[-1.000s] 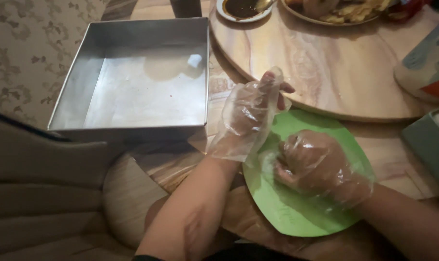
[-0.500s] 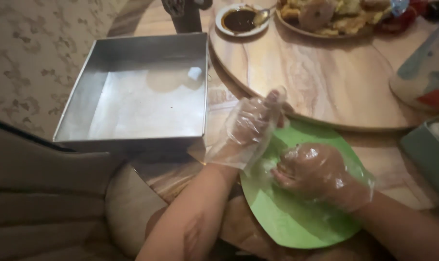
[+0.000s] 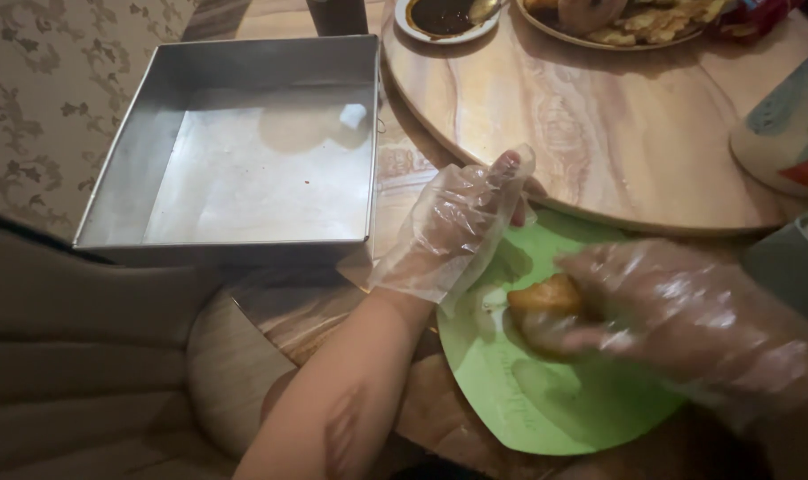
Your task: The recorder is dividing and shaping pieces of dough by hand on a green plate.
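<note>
right hand (image 3: pixel 688 320) grip pinching golden food piece (image 3: pixel 546 298) over green plate (image 3: pixel 546 400); left hand (image 3: pixel 457 227) spread, empty.

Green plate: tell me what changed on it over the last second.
The right hand opened from a closed fist over the green plate and now shows a golden piece of food in its fingertips. The left hand stayed at the plate's edge. The metal tray has not moved.

green plate (image 3: pixel 546 400); golden-brown food piece (image 3: pixel 546 298); silver-grey square tray (image 3: pixel 244 151); beige floral-patterned wall (image 3: pixel 39 98).
</note>
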